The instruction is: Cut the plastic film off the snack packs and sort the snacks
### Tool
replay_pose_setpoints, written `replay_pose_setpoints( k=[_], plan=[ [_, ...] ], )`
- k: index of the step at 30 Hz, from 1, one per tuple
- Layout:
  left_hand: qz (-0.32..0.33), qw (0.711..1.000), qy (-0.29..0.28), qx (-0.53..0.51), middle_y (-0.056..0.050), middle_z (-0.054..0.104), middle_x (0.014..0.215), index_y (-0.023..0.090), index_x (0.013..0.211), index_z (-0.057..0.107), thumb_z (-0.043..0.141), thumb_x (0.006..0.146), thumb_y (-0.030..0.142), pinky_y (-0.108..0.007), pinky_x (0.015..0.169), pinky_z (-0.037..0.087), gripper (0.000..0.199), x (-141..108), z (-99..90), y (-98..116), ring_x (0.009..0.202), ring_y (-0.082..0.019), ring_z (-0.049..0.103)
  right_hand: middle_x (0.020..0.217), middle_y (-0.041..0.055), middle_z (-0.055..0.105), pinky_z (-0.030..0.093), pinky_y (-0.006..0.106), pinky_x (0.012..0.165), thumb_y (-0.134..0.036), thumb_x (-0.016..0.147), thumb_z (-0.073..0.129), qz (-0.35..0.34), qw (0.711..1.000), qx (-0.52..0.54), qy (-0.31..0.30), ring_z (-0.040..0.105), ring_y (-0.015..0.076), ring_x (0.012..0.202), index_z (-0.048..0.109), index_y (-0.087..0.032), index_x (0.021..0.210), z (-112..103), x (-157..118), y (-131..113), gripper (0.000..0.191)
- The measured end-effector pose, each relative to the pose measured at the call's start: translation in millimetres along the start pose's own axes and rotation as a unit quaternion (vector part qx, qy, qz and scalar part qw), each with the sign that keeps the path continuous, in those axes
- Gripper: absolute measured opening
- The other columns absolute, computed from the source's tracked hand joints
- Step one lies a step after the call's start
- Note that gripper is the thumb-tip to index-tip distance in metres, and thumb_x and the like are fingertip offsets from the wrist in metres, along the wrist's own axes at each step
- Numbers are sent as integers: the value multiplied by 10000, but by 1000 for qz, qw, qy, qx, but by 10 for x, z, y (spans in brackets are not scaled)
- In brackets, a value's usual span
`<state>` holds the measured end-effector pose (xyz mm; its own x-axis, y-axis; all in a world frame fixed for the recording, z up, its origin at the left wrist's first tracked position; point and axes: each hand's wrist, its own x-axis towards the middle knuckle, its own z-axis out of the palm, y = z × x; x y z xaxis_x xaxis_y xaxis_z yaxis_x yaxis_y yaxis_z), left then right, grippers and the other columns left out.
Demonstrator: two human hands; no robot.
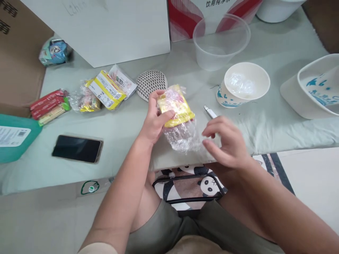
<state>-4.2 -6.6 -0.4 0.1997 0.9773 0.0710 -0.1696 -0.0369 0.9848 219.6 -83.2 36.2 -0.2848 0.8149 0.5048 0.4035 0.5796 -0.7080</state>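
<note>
My left hand (156,120) is closed around a yellow packet in clear plastic wrap (177,109), held just above the table's front edge. Loose, crinkled wrap hangs from the packet's near end. To the right of it, my right hand (225,143) is off the packet, its thumb and fingers curved and apart with nothing visible between them. Just beyond those fingers a small silver tool (210,112), perhaps a nail clipper or cutter, lies on the cloth. A paper bowl (245,84) with blue print stands past it, with crumpled clear plastic inside.
Left of my hands lie yellow-and-white packets (107,90), red packets (49,104) and a phone (77,148). A perforated round disc (152,84) lies behind the left hand. A clear plastic tub (221,42), a white bin (296,95) and boxes (119,31) stand further out.
</note>
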Motion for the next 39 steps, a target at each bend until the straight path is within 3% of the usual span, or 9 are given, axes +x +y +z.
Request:
replay_pose_setpoints(
  k=[2, 4, 7, 11, 17, 23, 27, 33, 39],
  plan=[
    [-37, 997, -65, 8, -39, 708, 1081, 379, 1389, 346, 875, 711, 455, -348, 639, 624, 863, -53, -6, 31, 796, -220, 747, 873, 41, 610, 510, 307, 636, -224, 897, 643, 28, 993, -68, 87, 590, 161, 756, 621, -228, 981, -23, 2, 59, 87],
    [-88, 986, -142, 1, -19, 722, 953, 397, 1474, 274, 910, 683, 453, -346, 600, 617, 1017, -89, 2, 63, 707, -220, 740, 1011, 85, 644, 545, 348, 688, -276, 872, 678, 47, 987, -116, 106, 638, 205, 882, 637, -229, 1085, -39, 5, 131, 221],
    [-138, 968, -208, -17, -30, 735, 910, 385, 1493, 302, 907, 700, 461, -341, 593, 617, 1001, -110, 28, 126, 696, -231, 748, 1171, 115, 666, 575, 428, 862, -321, 896, 668, 45, 986, -148, 60, 665, 258, 1094, 691, -248, 1119, -55, 10, 215, 237],
    [-139, 957, -255, 14, -45, 750, 894, 346, 1495, 378, 864, 749, 474, -322, 580, 616, 900, -120, 42, 200, 684, -227, 752, 1044, 79, 738, 564, 437, 920, -297, 959, 603, 73, 984, -149, 65, 709, 236, 1012, 729, -261, 929, -66, 5, 210, 134],
    [-150, 944, -286, 63, -56, 767, 916, 310, 1514, 454, 908, 677, 366, -310, 602, 627, 954, -172, -63, 228, 738, -232, 766, 756, 21, 681, 530, 314, 674, -325, 954, 579, 269, 951, 3, 150, 637, 155, 673, 637, -237, 920, -35, 19, 115, 111],
    [-190, 927, -322, 21, -120, 780, 1105, 211, 1201, 706, 884, 712, 366, -345, 734, 640, 543, -214, -106, 360, 917, -264, 771, 709, -9, 575, 452, 277, 560, -448, 924, 609, 386, 874, 199, 220, 552, 131, 593, 531, -251, 862, -5, 69, 246, 220],
    [-172, 954, -244, -36, -95, 790, 1043, 209, 1123, 728, 890, 702, 393, -305, 695, 619, 488, -251, -31, 391, 859, -239, 767, 891, 22, 658, 554, 292, 692, -462, 902, 593, 396, 841, 299, 215, 681, 163, 800, 542, -258, 1012, 111, 74, 159, 237],
    [-124, 980, -153, -25, -78, 763, 1042, 188, 1095, 700, 855, 732, 473, -300, 758, 614, 488, -323, 104, 324, 897, -220, 743, 1255, 68, 706, 630, 385, 804, -487, 871, 674, 390, 803, 450, 24, 728, 243, 1059, 508, -292, 1286, 385, 42, -156, 487],
    [-37, 996, 9, 76, -34, 681, 1020, 224, 1019, 628, 858, 698, 554, -211, 570, 506, 515, -312, 133, 210, 672, -96, 615, 1237, 45, 717, 622, 451, 959, -512, 880, 711, 377, 824, 410, 101, 720, 252, 1136, 478, -316, 1250, 487, -22, -29, 480]
  ],
)
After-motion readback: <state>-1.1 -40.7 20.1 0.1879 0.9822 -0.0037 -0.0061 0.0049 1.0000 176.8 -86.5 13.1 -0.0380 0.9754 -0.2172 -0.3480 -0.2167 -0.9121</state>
